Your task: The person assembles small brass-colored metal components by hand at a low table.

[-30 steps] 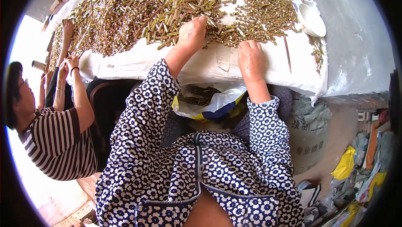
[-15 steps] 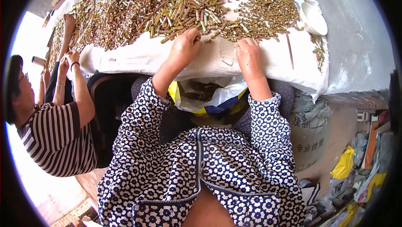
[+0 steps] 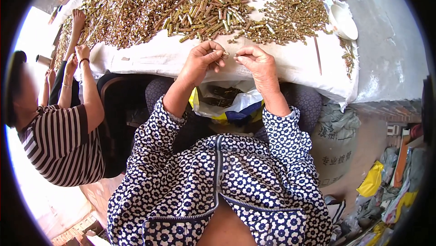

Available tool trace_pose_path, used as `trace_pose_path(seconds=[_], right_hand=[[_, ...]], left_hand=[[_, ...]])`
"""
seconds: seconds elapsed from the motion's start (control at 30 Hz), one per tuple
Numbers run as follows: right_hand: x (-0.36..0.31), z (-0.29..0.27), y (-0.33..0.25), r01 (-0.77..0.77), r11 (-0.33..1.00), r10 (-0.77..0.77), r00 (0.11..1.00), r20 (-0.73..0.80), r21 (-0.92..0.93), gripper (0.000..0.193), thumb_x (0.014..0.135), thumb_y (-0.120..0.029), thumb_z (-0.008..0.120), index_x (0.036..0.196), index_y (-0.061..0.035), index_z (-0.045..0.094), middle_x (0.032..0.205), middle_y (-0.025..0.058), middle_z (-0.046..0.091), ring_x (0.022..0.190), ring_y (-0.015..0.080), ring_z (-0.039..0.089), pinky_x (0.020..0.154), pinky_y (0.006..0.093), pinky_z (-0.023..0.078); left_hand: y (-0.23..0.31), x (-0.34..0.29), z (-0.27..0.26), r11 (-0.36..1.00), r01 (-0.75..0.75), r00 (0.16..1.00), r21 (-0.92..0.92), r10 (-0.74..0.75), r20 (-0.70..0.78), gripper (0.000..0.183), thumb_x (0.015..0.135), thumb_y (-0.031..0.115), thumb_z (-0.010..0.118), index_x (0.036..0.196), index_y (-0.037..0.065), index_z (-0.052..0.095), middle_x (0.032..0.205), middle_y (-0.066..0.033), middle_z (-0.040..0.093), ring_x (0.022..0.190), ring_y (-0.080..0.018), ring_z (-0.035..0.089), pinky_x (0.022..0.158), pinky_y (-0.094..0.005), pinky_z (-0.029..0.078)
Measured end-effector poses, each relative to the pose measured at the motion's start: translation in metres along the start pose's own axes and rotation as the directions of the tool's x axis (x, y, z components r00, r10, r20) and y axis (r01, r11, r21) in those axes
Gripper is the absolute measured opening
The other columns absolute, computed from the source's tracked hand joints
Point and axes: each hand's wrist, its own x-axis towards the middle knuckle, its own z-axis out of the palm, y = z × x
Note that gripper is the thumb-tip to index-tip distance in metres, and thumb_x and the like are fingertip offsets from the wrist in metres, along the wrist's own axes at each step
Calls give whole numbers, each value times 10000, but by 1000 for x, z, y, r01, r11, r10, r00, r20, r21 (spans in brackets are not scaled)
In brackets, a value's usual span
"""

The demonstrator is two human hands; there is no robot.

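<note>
My left hand is raised in front of the pile, thumb and forefinger pinching a small brass-coloured metal piece. Facing it a short gap away, my right hand pinches another tiny metal piece at its fingertips. The exact kind of both pieces is too small to tell. Beyond my hands, a heap of short brass-coloured metal pieces covers the white cloth. Longer rod-like pieces lie in its middle, and small stubby ones lie to the right.
A thin brown stick and a white bowl are at the right of the cloth. Below my hands, an open plastic bag holds dark pieces. On the left sits a person in a striped shirt. Sacks and plastic lie at lower right.
Both hands have lifted from the pile's near edge and come back toward me. They have drawn closer together, and small pieces now show at their fingertips.
</note>
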Motion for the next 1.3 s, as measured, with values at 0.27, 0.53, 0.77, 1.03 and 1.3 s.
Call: trace_pose_path(seconds=[0.27,0.53,0.77,1.03,1.3], right_hand=[[-5,9,1,-64,984,66,998,-4,165,124,865,-46,612,979,1,610,892,19,623,825,79,567,751,221,461],[-7,8,6,-64,977,66,998,-2,202,133,869,-74,614,979,2,609,885,25,628,820,79,571,750,223,462],[-10,8,3,-114,952,115,993,13,283,149,867,-75,603,987,13,608,881,51,642,823,113,612,782,239,481],[-9,7,0,-154,869,144,988,57,470,160,870,-73,606,996,26,603,892,64,644,825,124,617,785,242,492],[-5,12,0,106,994,-105,993,-62,14,77,845,-17,641,920,0,641,872,-6,642,786,61,602,716,204,479]], left_hand=[[-4,-2,7,998,-17,999,-60,18,26,61,925,94,556,962,47,567,866,-52,632,706,-108,611,549,-211,483],[-6,-5,11,997,-57,998,-46,58,26,67,920,80,560,970,36,563,867,-58,630,710,-117,613,555,-221,494],[-10,-4,11,990,-140,989,-19,140,43,98,927,79,555,989,4,560,818,-73,622,697,-126,617,594,-236,515],[-12,-3,12,982,-181,981,-46,184,65,95,929,58,544,999,-5,556,828,-90,631,723,-143,627,629,-255,532],[-9,2,12,957,-258,965,136,248,84,87,933,62,537,994,7,564,817,-65,621,723,-139,624,624,-260,525]])
